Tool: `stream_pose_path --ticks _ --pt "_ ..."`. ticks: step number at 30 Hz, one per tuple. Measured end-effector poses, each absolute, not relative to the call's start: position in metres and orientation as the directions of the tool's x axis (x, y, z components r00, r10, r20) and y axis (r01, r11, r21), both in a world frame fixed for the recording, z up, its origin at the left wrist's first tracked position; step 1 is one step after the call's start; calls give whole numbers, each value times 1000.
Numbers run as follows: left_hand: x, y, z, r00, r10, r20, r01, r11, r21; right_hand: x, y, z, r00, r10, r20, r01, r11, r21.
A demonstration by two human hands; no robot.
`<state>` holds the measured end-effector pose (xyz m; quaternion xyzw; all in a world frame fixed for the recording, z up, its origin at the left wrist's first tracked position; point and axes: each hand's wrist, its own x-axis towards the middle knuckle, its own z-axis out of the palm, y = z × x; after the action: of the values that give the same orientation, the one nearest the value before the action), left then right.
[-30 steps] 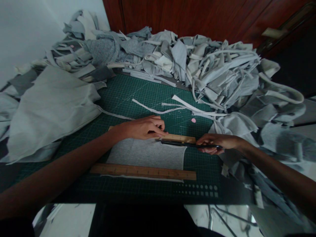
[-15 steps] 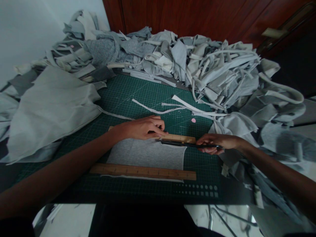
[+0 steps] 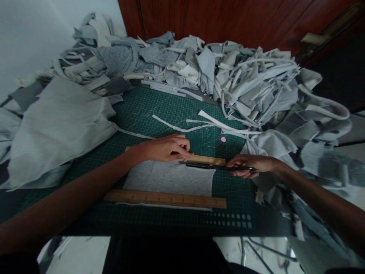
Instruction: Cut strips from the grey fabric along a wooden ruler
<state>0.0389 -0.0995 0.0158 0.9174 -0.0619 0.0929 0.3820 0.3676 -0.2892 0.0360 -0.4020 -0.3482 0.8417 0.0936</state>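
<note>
Unmoved hands, green mat, wooden door

Two wooden rulers (both flat), one cutting mat, one knife.

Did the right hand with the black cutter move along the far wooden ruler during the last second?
No. The right hand holds the black cutter at the same place against the far wooden ruler on the green cutting mat.
</note>
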Motion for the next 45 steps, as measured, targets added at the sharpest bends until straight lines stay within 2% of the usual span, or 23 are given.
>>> stream_pose_path --ticks 12,45 --pt "38 -99 13 978 -68 200 -184 -736 652 371 -291 31 -659 441 -610 109 -746 -657" --pt "38 -99 16 978 -75 194 -185 -740 647 370 -290 32 -675 437 -595 104 -742 -662"
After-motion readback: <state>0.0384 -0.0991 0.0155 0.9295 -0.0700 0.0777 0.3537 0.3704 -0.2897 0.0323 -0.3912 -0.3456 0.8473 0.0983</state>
